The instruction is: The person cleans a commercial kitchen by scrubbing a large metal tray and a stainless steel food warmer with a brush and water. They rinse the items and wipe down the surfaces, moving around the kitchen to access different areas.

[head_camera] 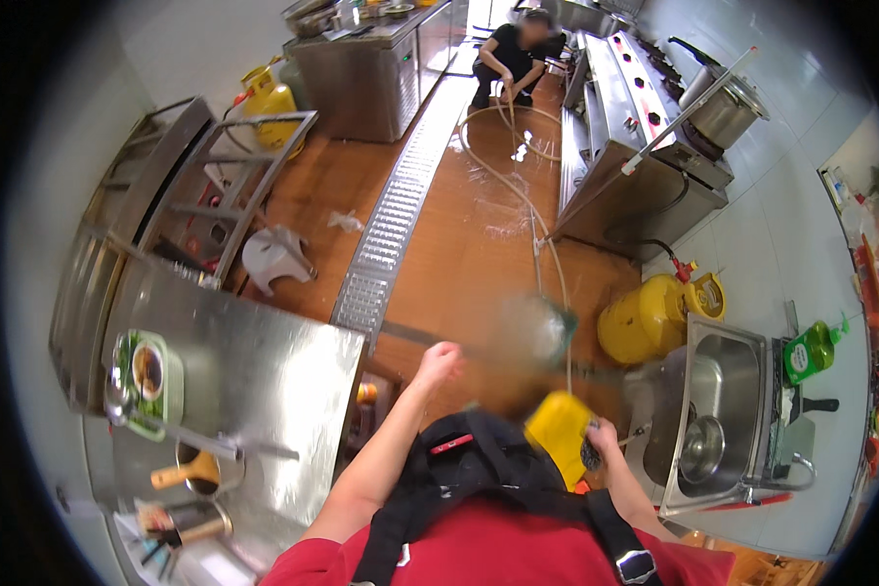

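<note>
My left hand is curled in front of my body, above the brown floor, with nothing visible in it. My right hand grips a dark, mesh-like scrubber low at my right side, close to the sink. Beside it is a yellow object, perhaps a cloth or a container. A blurred, clear and green thing lies ahead on the wet floor, beside a beige hose. Farther off, a crouching person in dark clothes holds the hose.
A metal drain grate runs along the floor. At left are a steel table and a white stool. At right stand a yellow gas cylinder, a steel sink and a stove with a long pole leaning on it.
</note>
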{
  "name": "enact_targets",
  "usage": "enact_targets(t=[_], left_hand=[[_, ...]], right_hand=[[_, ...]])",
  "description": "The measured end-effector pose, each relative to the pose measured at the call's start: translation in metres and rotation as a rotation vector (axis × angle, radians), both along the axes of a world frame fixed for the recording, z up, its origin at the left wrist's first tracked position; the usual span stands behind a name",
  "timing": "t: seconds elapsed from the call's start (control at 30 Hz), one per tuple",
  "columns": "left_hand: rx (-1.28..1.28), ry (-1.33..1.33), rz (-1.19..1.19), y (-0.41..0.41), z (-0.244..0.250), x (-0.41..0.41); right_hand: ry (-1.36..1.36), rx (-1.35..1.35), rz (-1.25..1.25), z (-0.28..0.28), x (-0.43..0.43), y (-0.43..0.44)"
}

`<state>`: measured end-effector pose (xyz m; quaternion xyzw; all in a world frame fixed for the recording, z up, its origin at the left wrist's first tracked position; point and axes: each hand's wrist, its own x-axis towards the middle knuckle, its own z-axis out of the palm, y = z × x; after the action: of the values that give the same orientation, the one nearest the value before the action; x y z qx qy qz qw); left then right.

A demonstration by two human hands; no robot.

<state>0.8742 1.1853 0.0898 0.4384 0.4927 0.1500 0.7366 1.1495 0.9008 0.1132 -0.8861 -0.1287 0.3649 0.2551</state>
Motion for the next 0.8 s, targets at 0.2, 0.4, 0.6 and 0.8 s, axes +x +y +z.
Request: enact_targets(t=[0.2, 0.4, 0.6, 0.8], left_hand=[[-0.078, 0.176, -0.077, 0.116, -0.037, 0.058], [-0.056, 0.571, -0.054, 0.233, -0.065, 0.039], [-0.109, 0.505, 0.255, 0.311, -0.070, -0.007], [-0.445, 0.646, 0.267, 0.375, -0.096, -0.028]], right_hand=[[-0.015, -0.214, 0.067, -0.137, 0.065, 0.036], [0.032, -0.154, 0.163, -0.138, 0.137, 0.211], [-0.227, 0.123, 0.339, -0.101, 0.218, 0.457], [-0.161, 0.154, 0.332, -0.092, 0.272, 0.649]])
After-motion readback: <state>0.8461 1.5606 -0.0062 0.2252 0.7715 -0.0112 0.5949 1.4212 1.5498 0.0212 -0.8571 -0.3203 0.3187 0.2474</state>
